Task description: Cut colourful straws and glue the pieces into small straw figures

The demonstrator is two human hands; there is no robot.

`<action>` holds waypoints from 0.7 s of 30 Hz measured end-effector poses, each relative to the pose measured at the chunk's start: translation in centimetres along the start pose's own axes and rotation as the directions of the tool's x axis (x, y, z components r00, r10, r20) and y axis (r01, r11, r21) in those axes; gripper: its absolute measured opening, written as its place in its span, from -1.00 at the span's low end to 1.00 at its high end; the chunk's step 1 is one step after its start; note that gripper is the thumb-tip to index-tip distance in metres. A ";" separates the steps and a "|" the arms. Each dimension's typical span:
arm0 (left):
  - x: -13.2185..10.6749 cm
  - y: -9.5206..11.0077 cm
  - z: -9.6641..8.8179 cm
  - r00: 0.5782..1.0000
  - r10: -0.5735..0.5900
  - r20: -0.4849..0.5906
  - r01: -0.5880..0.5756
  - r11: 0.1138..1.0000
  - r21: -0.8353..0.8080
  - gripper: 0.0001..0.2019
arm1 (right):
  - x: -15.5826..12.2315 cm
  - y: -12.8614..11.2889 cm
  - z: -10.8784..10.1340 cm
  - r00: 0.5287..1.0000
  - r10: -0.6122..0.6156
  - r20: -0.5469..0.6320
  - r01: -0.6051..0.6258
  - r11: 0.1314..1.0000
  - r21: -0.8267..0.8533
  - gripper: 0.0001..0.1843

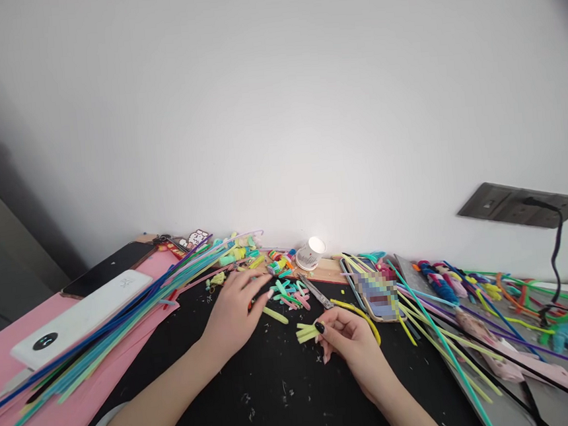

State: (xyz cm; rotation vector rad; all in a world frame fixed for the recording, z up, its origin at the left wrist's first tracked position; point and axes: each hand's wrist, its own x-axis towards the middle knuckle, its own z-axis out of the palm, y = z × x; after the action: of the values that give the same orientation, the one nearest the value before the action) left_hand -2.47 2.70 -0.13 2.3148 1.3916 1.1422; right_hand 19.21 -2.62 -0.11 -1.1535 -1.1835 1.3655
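Note:
My right hand [347,340] pinches a small bunch of short yellow-green pipe cleaner pieces [305,332] between thumb and fingers, their cut ends pointing left. Over the black mat, my left hand [237,303] reaches toward the loose pieces with its thumb and index finger apart. A single yellow-green piece [275,316] lies just below its thumb. Beyond the fingertips is a heap of short green and pink pieces [292,294]. Scissors [317,292] lie beside the heap, a curved yellow part near my right hand.
Long pipe cleaners [139,318] lie across the pink sheet [135,385] beside a white power bank [81,317] and a black phone [110,268]. A paper cup [310,253] stands by the wall. Right of it are another phone [381,304], more pipe cleaners and a pink glue gun [541,373].

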 end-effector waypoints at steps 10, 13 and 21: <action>-1.1 3.2 1.0 0.850 0.220 0.478 -0.012 0.917 -0.400 -0.79 | -0.1 0.2 0.5 0.990 -0.002 0.141 0.019 0.993 -0.116 -0.77; -1.0 2.9 1.2 0.865 0.161 0.474 0.057 0.909 -0.412 -0.80 | -0.2 0.2 0.5 0.993 -0.016 0.119 0.032 0.990 -0.135 -0.80; -1.0 2.5 1.4 0.874 0.095 0.477 0.120 0.908 -0.400 -0.79 | -0.1 0.4 0.3 0.997 -0.005 0.077 0.020 0.980 -0.199 -0.82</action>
State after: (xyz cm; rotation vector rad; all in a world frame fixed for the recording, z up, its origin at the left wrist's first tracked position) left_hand -0.11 0.81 -0.28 2.0681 0.8696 0.6834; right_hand 18.93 -2.80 -0.49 -1.2402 -1.4061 1.3139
